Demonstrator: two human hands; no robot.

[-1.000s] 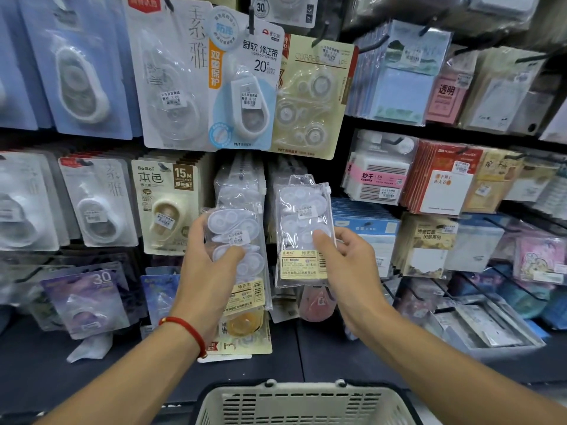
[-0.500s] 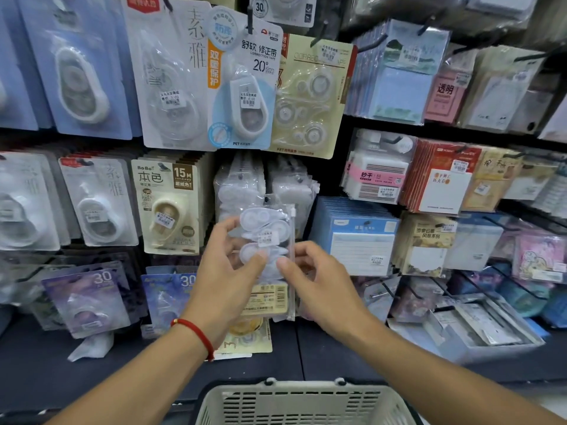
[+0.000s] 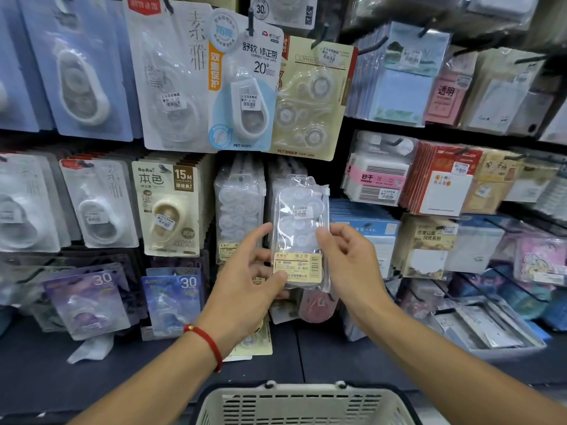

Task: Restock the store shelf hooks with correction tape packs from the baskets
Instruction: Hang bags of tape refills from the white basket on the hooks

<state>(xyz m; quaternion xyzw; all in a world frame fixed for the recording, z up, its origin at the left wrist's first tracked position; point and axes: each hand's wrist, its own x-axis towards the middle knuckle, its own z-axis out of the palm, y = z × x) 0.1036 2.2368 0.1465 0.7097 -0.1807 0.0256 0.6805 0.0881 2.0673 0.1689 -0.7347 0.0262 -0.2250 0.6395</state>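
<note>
A clear plastic pack of white correction tapes (image 3: 300, 228) with a yellow label at its bottom is held upright in front of the middle shelf row. My left hand (image 3: 248, 289) pinches its lower left corner with the thumb on the label. My right hand (image 3: 346, 259) pinches its right edge with curled fingers. Just left of it hangs a stack of the same clear packs (image 3: 239, 207) on a hook. More of these packs hang directly behind the held one.
A beige plastic basket (image 3: 302, 403) stands below my arms at the bottom edge. Carded correction tapes (image 3: 242, 87) hang above and to the left. Sticky notes (image 3: 379, 182) and stationery fill the hooks at right. A dark shelf ledge (image 3: 92, 372) runs below.
One second ago each hand touched a separate hanging pack. Both hands then came together on one pack, which has since moved right and up, in front of the right stack.
</note>
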